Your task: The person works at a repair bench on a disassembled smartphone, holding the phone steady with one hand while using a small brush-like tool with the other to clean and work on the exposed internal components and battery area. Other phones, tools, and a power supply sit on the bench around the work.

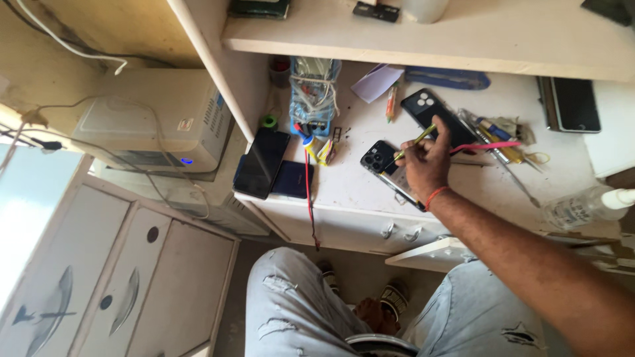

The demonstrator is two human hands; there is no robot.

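Note:
My right hand (pixel 423 165) reaches over the white desk (pixel 350 192) and is shut on a thin yellow-green tool (pixel 415 141). The tool's tip points at a dark phone (pixel 378 158) that lies back-up, its camera cluster showing. The hand rests on this phone's lower part. A second black phone back (pixel 433 112) lies just behind the hand, and a pink tool (pixel 486 146) lies to its right. A brown shape low between my knees looks like my left hand (pixel 372 315); its grip is unclear.
A black phone (pixel 262 162) and a blue one (pixel 292 178) lie at the desk's left edge. A blue parts box (pixel 315 96), loose tools (pixel 506 142), a clear bottle (pixel 582 206) and a hanging red wire (pixel 309 205) are nearby. A shelf (pixel 430 36) overhangs. A white appliance (pixel 159 119) stands left.

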